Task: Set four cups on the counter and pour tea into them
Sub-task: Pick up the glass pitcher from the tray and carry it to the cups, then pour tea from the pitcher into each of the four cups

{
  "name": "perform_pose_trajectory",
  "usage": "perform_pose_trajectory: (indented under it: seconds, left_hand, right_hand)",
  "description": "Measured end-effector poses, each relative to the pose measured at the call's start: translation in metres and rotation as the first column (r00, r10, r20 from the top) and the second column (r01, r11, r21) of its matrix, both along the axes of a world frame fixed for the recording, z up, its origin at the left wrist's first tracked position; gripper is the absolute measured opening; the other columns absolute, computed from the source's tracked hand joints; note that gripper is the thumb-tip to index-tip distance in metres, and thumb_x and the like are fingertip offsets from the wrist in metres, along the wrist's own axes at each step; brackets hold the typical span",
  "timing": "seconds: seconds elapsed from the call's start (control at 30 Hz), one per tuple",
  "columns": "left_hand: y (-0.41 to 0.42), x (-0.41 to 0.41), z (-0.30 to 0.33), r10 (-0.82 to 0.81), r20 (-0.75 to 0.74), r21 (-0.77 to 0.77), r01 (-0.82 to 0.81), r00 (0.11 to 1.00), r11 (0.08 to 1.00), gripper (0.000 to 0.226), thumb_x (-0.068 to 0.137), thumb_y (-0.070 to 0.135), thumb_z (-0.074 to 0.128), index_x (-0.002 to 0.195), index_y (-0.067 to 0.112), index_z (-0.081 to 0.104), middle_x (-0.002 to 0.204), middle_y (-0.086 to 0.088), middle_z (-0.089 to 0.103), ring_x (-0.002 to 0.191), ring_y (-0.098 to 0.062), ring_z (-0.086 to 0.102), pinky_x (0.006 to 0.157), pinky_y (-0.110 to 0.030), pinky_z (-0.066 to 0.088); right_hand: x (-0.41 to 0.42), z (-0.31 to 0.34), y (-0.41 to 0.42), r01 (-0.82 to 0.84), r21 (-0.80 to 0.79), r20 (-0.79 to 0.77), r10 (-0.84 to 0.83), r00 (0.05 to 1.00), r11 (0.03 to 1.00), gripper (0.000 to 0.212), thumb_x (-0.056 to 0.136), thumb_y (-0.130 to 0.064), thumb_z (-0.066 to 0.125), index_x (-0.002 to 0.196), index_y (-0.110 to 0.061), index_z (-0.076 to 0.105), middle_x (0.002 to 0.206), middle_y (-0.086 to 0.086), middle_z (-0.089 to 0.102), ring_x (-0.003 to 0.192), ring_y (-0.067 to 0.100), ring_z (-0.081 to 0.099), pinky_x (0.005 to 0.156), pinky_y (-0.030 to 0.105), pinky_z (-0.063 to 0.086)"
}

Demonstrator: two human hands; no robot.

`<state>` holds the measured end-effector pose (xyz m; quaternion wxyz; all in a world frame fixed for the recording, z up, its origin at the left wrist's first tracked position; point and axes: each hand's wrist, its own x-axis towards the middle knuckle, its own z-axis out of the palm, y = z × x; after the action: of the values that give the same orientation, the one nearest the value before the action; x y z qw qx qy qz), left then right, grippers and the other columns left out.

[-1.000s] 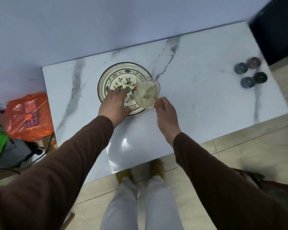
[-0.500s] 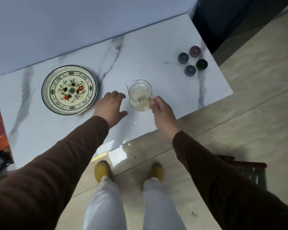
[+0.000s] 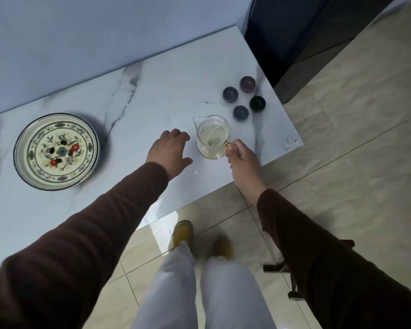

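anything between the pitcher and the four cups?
No. In the head view, only bare marble counter separates the pitcher, held by the right hand, from the cups.

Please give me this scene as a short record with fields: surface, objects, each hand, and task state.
surface: white marble counter
pitcher: glass pitcher, upright, a little pale tea inside
cups: four small dark cups, clustered near the counter's right end
plate: flowered plate, far left
right hand: pinches the pitcher's handle
left hand: open, holds nothing
task state: cups set out; pouring not started
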<state>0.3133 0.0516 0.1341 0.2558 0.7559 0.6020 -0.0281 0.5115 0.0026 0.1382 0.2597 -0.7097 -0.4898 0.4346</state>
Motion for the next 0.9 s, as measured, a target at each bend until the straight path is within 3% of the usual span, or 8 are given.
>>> perform_pose_trajectory:
  seconds: [0.3, 0.37, 0.57, 0.73, 0.9]
  left_hand:
    - [0.052, 0.092, -0.011, 0.046, -0.021, -0.020, -0.047, 0.999, 0.999, 0.061, 0.080, 0.033, 0.072, 0.134, 0.015, 0.050, 0.128, -0.006, 0.054, 0.117, -0.029, 0.048, 0.089, -0.041, 0.048]
    - [0.061, 0.114, -0.014, 0.075, -0.037, -0.010, -0.076, 0.996, 0.997, 0.062, 0.079, 0.033, 0.073, 0.134, 0.015, 0.050, 0.127, -0.006, 0.055, 0.116, -0.029, 0.048, 0.089, -0.041, 0.048]
    - [0.083, 0.160, -0.019, 0.169, -0.015, -0.022, -0.169, 0.986, 0.985, 0.063, 0.079, 0.031, 0.074, 0.134, 0.013, 0.049, 0.127, -0.008, 0.054, 0.117, -0.029, 0.048, 0.092, -0.041, 0.047]
    - [0.104, 0.180, -0.029, 0.162, -0.003, -0.002, -0.162, 0.987, 0.987, 0.062, 0.079, 0.031, 0.073, 0.133, 0.012, 0.049, 0.126, -0.009, 0.055, 0.115, -0.030, 0.048, 0.090, -0.041, 0.047]
    - [0.119, 0.200, -0.047, 0.202, -0.001, 0.017, -0.202, 0.979, 0.979, 0.061, 0.078, 0.032, 0.074, 0.131, 0.012, 0.050, 0.124, -0.009, 0.056, 0.113, -0.031, 0.050, 0.089, -0.040, 0.045]
  right_hand:
    - [0.091, -0.007, 0.051, -0.069, -0.074, -0.025, 0.067, 0.997, 0.995, 0.033, 0.104, -0.036, 0.036, 0.092, -0.008, 0.051, 0.077, 0.006, 0.051, 0.072, 0.016, 0.047, 0.075, 0.045, 0.048]
    - [0.113, -0.009, 0.067, -0.122, -0.078, -0.039, 0.119, 0.992, 0.989, 0.033, 0.104, -0.035, 0.037, 0.093, -0.007, 0.051, 0.079, 0.010, 0.052, 0.073, 0.018, 0.048, 0.072, 0.042, 0.046]
    - [0.162, -0.012, 0.106, -0.206, -0.066, -0.038, 0.204, 0.978, 0.976, 0.030, 0.104, -0.032, 0.039, 0.086, -0.010, 0.049, 0.073, 0.001, 0.049, 0.069, 0.016, 0.046, 0.065, 0.033, 0.036]
    - [0.179, -0.020, 0.136, -0.239, -0.049, 0.002, 0.239, 0.971, 0.970, 0.032, 0.103, -0.033, 0.038, 0.072, -0.031, 0.044, 0.069, -0.007, 0.048, 0.062, 0.011, 0.043, 0.061, 0.032, 0.035]
    - [0.198, -0.033, 0.158, -0.277, -0.031, 0.031, 0.277, 0.960, 0.961, 0.031, 0.103, -0.035, 0.039, 0.075, -0.023, 0.046, 0.070, -0.001, 0.049, 0.060, 0.012, 0.042, 0.059, 0.032, 0.035]
